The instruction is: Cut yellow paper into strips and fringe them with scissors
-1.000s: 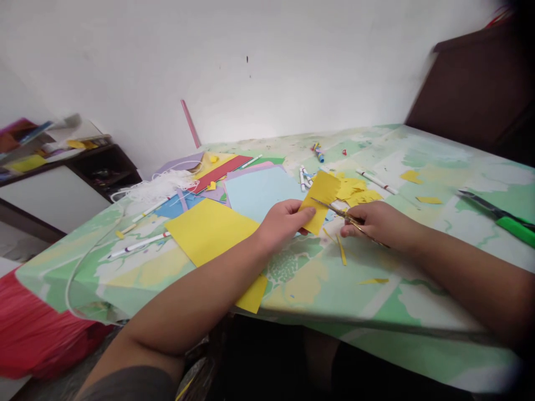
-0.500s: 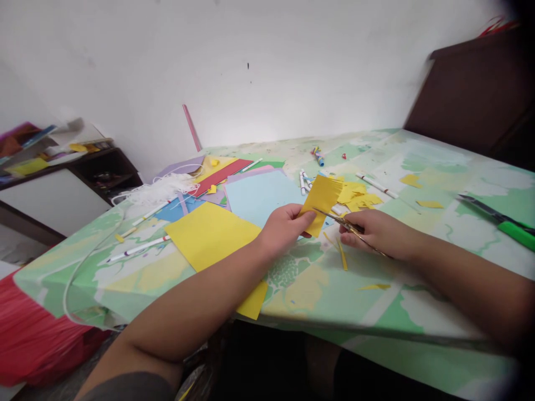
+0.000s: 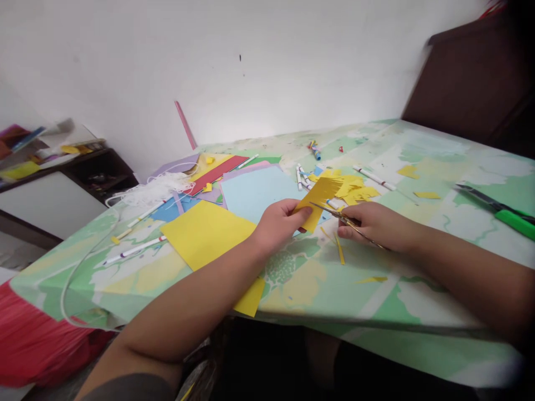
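Between thumb and fingers, my left hand pinches a small piece of yellow paper above the table. Slits run along the paper's far edge like a fringe. My right hand is closed on a slim pair of scissors with gold-coloured handles; the blades lie at the paper's right side, close to my left thumb. Behind the paper is a heap of yellow paper scraps. A large yellow sheet lies partly under my left forearm. Thin yellow strips rest below the scissors.
Green-handled scissors lie at the right. Light blue paper, a red strip and white markers are spread over the table. White string is bundled at the left, near a red bag beside the table.
The view has shifted slightly. The yellow paper is tilted more, and the scissors stay at its right side. Both hands keep their hold.
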Demonstrator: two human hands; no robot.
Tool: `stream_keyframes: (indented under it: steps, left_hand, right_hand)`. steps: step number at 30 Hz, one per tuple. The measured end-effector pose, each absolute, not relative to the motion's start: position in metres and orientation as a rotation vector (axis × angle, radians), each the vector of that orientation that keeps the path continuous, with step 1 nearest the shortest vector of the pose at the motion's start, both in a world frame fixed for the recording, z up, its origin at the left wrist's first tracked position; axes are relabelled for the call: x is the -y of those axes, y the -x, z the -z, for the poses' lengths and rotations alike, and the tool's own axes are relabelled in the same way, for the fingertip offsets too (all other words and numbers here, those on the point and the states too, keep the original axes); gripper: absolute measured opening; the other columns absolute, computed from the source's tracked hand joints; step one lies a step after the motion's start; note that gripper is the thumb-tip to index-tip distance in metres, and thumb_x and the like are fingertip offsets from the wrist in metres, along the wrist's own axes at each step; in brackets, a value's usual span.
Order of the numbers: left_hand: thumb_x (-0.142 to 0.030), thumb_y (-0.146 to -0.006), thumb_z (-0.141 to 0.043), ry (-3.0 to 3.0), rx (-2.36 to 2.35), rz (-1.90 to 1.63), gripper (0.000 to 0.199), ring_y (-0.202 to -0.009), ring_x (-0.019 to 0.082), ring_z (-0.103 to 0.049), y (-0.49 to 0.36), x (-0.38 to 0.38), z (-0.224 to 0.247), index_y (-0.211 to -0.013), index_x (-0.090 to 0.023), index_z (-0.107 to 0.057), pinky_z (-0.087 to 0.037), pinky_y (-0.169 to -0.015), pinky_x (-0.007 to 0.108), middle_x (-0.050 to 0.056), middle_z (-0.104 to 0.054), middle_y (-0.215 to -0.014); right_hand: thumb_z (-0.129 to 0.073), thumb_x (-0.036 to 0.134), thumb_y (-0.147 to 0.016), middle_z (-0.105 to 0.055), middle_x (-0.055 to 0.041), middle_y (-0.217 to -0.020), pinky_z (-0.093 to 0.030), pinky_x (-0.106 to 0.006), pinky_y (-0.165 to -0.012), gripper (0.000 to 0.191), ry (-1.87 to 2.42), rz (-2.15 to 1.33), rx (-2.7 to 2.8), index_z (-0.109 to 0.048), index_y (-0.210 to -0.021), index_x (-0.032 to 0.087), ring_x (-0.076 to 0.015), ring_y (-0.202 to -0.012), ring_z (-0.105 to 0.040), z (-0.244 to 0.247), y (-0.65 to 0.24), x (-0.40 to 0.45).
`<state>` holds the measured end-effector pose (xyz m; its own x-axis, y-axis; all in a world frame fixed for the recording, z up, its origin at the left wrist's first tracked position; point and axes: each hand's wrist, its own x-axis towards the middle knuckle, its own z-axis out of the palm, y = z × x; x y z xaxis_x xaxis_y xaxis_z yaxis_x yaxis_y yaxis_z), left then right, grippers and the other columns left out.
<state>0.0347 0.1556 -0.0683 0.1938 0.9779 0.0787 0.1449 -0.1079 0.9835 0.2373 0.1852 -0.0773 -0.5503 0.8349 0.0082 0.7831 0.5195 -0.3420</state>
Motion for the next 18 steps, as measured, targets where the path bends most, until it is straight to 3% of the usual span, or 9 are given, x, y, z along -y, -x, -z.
stream_keyframes:
  steps: [13,18]
  left_hand:
    - [-0.028,-0.072,-0.056,-1.299,-1.038,-0.993,0.016,-0.057,0.009,-0.055,-0.033,-0.1591,0.0697,-0.072,-0.012,-0.059,-0.047,-0.059,0.026,0.002,-0.06,-0.066]
    - [-0.026,-0.072,-0.056,-1.295,-1.035,-1.047,0.015,-0.055,0.009,-0.055,-0.0332,-0.1574,0.0685,-0.068,-0.012,-0.058,-0.048,-0.058,0.025,0.001,-0.058,-0.063]
  right_hand:
    - [-0.039,0.072,-0.062,-0.045,0.0003,-0.054,-0.028,-0.026,-0.05,0.052,1.571,-0.45,2.501,-0.04,-0.055,0.021,-0.0145,-0.055,-0.043,0.0726,-0.2344,-0.1856]
    - [-0.037,0.07,-0.065,-0.049,-0.0011,-0.059,-0.029,-0.027,-0.051,0.05,1.504,-0.47,2.499,-0.045,-0.061,0.02,-0.0158,-0.058,-0.045,0.0745,-0.2363,-0.1864]
